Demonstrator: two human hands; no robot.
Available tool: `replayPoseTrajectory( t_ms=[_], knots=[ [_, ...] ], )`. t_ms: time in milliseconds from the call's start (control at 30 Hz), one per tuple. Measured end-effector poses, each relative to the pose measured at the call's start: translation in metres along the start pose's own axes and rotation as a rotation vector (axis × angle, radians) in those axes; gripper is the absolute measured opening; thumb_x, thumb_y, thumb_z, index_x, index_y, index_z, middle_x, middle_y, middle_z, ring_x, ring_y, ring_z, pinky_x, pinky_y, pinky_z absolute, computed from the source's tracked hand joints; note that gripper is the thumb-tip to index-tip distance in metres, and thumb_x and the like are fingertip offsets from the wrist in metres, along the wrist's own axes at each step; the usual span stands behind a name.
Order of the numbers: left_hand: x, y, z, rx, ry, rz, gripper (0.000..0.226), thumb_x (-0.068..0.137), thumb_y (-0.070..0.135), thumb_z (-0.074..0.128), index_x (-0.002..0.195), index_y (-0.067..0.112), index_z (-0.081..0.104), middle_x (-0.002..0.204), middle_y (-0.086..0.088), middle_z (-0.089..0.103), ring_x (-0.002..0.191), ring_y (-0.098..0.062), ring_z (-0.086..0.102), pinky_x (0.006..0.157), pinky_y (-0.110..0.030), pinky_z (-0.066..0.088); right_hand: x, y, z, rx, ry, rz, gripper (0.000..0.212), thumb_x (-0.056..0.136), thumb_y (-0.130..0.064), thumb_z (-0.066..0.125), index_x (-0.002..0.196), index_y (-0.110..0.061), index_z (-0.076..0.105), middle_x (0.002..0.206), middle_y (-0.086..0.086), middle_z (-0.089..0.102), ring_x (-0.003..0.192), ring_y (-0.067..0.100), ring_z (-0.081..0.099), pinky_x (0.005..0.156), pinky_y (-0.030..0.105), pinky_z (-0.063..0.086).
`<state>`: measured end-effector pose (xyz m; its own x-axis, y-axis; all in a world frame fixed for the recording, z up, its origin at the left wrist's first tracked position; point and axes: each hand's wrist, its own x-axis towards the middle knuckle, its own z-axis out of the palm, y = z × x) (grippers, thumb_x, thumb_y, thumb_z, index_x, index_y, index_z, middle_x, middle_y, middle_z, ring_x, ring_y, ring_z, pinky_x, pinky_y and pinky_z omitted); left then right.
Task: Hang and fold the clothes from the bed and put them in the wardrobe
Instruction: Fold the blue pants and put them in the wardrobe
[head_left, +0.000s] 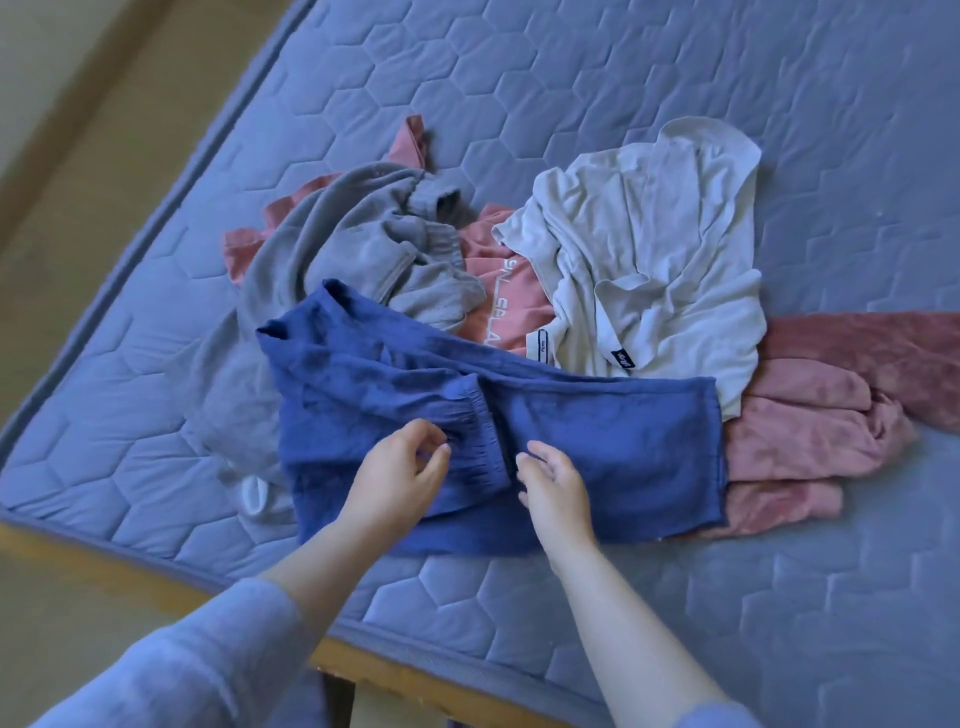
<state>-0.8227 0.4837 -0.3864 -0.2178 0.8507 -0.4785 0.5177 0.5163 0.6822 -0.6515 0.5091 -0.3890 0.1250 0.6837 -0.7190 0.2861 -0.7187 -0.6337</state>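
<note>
A quilted mattress is borne by a wooden frame. On it, blue trousers are touched by left hand and right hand; grip cannot be told.

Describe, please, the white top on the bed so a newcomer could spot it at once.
On the blue quilted mattress lies a heap of clothes. At its right side, just beyond the blue trousers, sprawls the white top. It is the only white garment, bearing a small dark label.

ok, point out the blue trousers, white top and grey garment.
blue trousers (613, 436), head view, flat cloth right of the waistband
white top (665, 249), head view, crumpled middle
grey garment (332, 234), head view, upper fold
</note>
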Motion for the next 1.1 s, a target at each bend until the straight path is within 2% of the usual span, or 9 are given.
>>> replayPoseTrajectory(
  t_ms=[100,200,300,467,567,667,833,1000,1100],
  knots=[
    [0.008,-0.014,-0.005,0.023,0.045,-0.021,0.004,0.091,0.021,0.057,0.094,0.022,0.059,0.078,0.013,0.066,0.067,-0.005,0.061,0.067,-0.029,0.047,0.012,-0.004,0.016,-0.108,-0.044,-0.055,0.045,0.089,-0.025,0.066,0.131,-0.015,0.054,0.118,-0.004,0.063,0.109,0.011,0.059,0.097,0.025,0.044],
    [0.017,-0.026,-0.014,0.021,0.069,0.026,0.015,0.089,0.015,0.057,0.102,0.023,0.056,0.076,0.014,0.064,0.066,-0.006,0.060,0.067,-0.028,0.048,0.021,-0.006,0.031,-0.264,-0.050,-0.116,0.032,0.084,-0.032,0.070,0.112,-0.020,0.059,0.105,-0.008,0.065,0.101,0.014,0.061,0.089,0.028,0.047],
    [0.026,-0.028,-0.023,0.011,0.055,0.111,0.031,0.089,0.016,0.055,0.116,0.029,0.052,0.081,0.016,0.061,0.066,-0.008,0.060,0.065,-0.022,0.048,0.026,-0.003,0.037,-0.379,-0.015,-0.158,0.020,0.089,-0.031,0.064,0.094,-0.012,0.060,0.094,0.000,0.068,0.090,0.020,0.060,0.077,0.030,0.045],
    [0.046,-0.020,-0.027,0.151,-0.035,0.138,0.038,0.091,0.021,0.052,0.129,0.022,0.052,0.082,0.011,0.061,0.073,-0.009,0.058,0.075,-0.037,0.052,0.021,0.006,0.029,-0.419,0.072,-0.152,0.024,0.092,-0.034,0.062,0.085,-0.010,0.060,0.085,0.003,0.068,0.084,0.024,0.061,0.072,0.034,0.046],
    [0.049,-0.015,-0.025,0.179,-0.061,0.112,0.031,0.091,0.023,0.052,0.122,0.024,0.055,0.085,0.012,0.060,0.077,-0.009,0.057,0.075,-0.034,0.050,0.019,0.008,0.028,-0.456,0.071,-0.116,0.024,0.090,-0.034,0.066,0.093,-0.010,0.063,0.092,0.003,0.070,0.090,0.024,0.063,0.077,0.035,0.050],
    [0.048,-0.011,-0.024,0.167,-0.034,0.068,0.017,0.092,0.025,0.052,0.107,0.024,0.060,0.086,0.014,0.059,0.074,-0.004,0.057,0.070,-0.027,0.045,0.014,0.007,0.025,-0.448,0.183,-0.130,0.027,0.085,-0.034,0.071,0.103,-0.014,0.063,0.099,0.000,0.067,0.094,0.019,0.061,0.083,0.037,0.051],
    [0.040,0.015,-0.018,0.171,-0.094,0.120,0.010,0.092,0.022,0.051,0.089,0.028,0.060,0.069,0.011,0.062,0.060,-0.004,0.055,0.059,-0.024,0.041,0.002,0.005,-0.001,-0.277,0.306,-0.130,0.018,0.088,-0.023,0.069,0.102,-0.012,0.065,0.099,0.003,0.068,0.091,0.018,0.063,0.086,0.036,0.051],
    [0.041,0.057,0.007,0.198,-0.146,0.175,0.010,0.092,0.019,0.053,0.091,0.025,0.061,0.072,0.012,0.061,0.062,-0.001,0.055,0.058,-0.023,0.039,0.001,0.012,-0.055,-0.241,0.391,-0.105,0.009,0.089,-0.014,0.067,0.095,-0.008,0.068,0.092,0.006,0.070,0.086,0.022,0.064,0.080,0.031,0.048],
    [0.041,0.086,0.028,0.203,-0.192,0.221,0.011,0.091,0.018,0.054,0.095,0.023,0.063,0.077,0.011,0.062,0.066,-0.005,0.057,0.065,-0.028,0.046,0.004,0.020,-0.091,-0.194,0.429,-0.073,0.009,0.090,-0.013,0.065,0.096,-0.007,0.068,0.091,0.006,0.070,0.085,0.020,0.063,0.077,0.027,0.045]
  ],
)
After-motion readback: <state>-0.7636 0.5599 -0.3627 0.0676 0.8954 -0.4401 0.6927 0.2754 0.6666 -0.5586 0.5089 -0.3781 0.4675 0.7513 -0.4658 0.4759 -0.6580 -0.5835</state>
